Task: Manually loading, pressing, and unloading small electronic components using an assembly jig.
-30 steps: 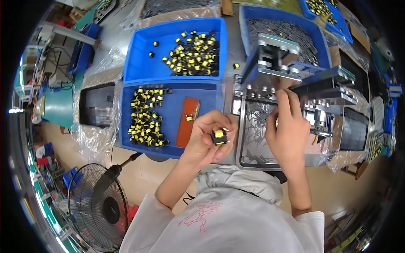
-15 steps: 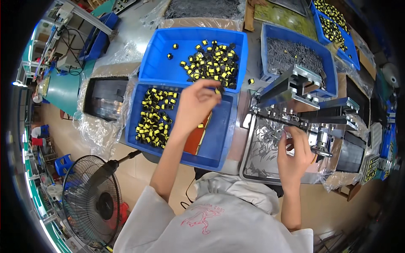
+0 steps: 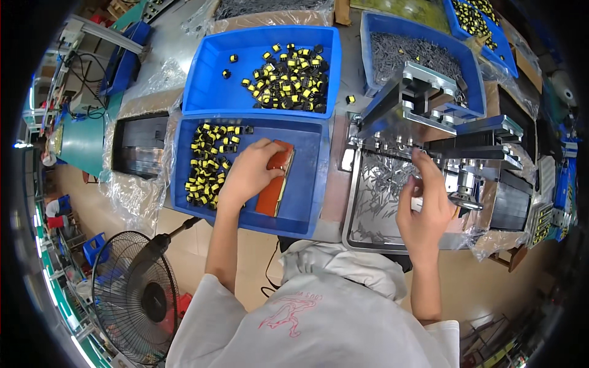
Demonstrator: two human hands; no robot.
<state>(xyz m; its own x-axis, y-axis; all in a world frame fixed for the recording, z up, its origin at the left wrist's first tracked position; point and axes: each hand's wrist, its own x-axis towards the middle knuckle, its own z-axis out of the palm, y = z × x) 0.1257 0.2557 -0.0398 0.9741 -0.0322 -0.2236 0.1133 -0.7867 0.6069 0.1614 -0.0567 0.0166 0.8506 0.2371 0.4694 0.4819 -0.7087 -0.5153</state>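
My left hand point(image 3: 248, 175) is inside the near blue bin point(image 3: 314, 190), over an orange-brown board point(image 3: 268, 199) lying there. Its thumb and forefinger are apart above the board, and I make out nothing between them. Left of this hand lie many small black-and-yellow parts point(image 3: 205, 165). My right hand point(image 3: 429, 205) is raised over a metal tray point(image 3: 374, 230) of thin grey strips, close beside the metal fixture point(image 3: 423, 110). Its forefinger reaches up to the fixture's lower edge. The thumb and other fingers are curled together; whatever they hold is too small to name.
Behind the near bin stands another blue bin point(image 3: 211, 67) with more black-and-yellow parts. A third blue bin point(image 3: 368, 61) of grey strips sits behind the fixture. One loose part point(image 3: 350, 99) lies between them. A fan point(image 3: 135, 294) stands at the lower left.
My left hand has come down from the bins' shared edge onto the board; the black-and-yellow part in its fingers no longer shows. My right forefinger has stretched up toward the fixture.
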